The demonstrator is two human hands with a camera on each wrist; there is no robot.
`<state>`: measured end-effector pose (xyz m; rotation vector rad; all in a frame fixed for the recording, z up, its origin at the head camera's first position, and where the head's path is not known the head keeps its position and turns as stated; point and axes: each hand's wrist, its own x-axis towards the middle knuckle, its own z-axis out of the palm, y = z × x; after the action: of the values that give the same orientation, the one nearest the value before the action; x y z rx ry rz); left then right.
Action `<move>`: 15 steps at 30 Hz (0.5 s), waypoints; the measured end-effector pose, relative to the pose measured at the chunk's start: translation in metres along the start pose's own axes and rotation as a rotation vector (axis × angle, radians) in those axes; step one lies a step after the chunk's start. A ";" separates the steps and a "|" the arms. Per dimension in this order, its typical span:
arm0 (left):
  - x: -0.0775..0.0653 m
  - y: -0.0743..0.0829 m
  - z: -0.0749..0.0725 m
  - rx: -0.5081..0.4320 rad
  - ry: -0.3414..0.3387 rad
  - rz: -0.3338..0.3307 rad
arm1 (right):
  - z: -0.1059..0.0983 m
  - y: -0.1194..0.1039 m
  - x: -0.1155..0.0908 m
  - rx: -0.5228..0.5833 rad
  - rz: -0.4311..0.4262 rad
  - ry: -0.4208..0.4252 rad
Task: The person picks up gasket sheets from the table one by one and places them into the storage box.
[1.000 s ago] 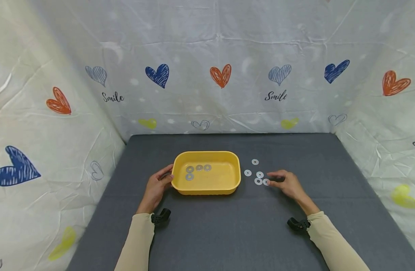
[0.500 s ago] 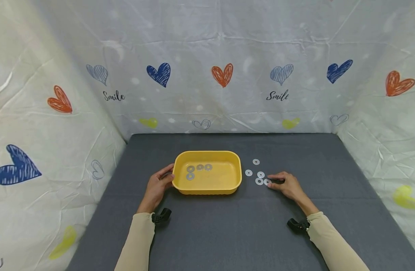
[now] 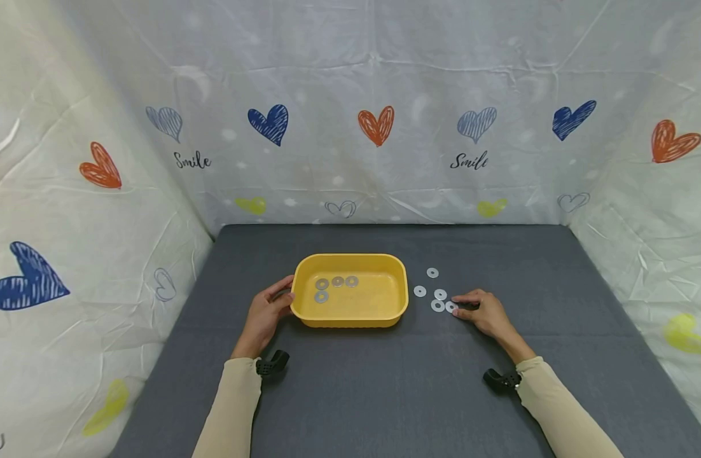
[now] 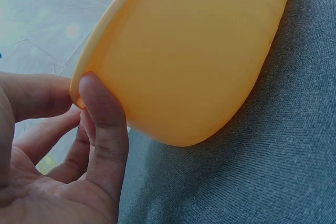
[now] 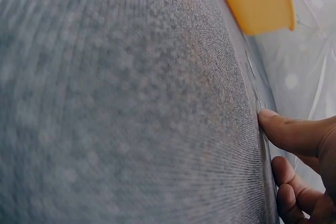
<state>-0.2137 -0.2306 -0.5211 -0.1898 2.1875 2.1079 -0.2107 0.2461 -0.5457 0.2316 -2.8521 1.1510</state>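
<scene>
A yellow plastic tray (image 3: 350,323) stands on the cloth in the head view, with several flat metal washers (image 3: 352,281) lying on its floor. My left hand (image 3: 266,318) pinches the tray's left rim, thumb on the near side in the left wrist view. To the right of the tray, several more washers (image 3: 432,273) lie flat on the cloth. My right hand (image 3: 490,317) touches the rightmost washer (image 3: 451,306) with its thumb tip, the forefinger reaching just beyond it. In the right wrist view that thumb (image 5: 294,132) presses low at the cloth; the washer shows only edge-on.
A dark grey cloth (image 3: 373,394) covers the table. White curtains (image 3: 327,70) printed with hearts hang behind it and along both sides. A black wrist strap (image 3: 273,364) sits on the left arm, and a similar strap (image 3: 502,380) on the right.
The head view has shifted slightly. My right forefinger and thumb have settled at the rightmost washer, which stays on the cloth. My left hand keeps its hold on the tray.
</scene>
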 end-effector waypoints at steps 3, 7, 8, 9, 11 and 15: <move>0.000 0.000 0.000 -0.001 0.003 -0.001 | 0.001 0.000 0.000 -0.011 0.007 0.009; 0.000 0.000 0.000 0.001 0.002 0.002 | 0.002 0.000 -0.001 -0.012 0.017 0.014; 0.000 0.000 0.000 0.002 0.000 0.003 | 0.002 0.000 -0.001 -0.014 0.018 0.014; 0.000 0.000 0.000 0.000 -0.001 0.005 | 0.002 0.000 -0.001 -0.013 0.018 0.015; 0.000 0.000 0.000 -0.003 -0.005 0.008 | 0.002 0.000 0.000 -0.016 0.023 0.018; 0.000 -0.001 -0.001 -0.007 -0.007 0.011 | 0.002 0.000 -0.001 0.009 0.044 0.030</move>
<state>-0.2135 -0.2313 -0.5217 -0.1714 2.1823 2.1194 -0.2096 0.2449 -0.5477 0.1514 -2.8401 1.1656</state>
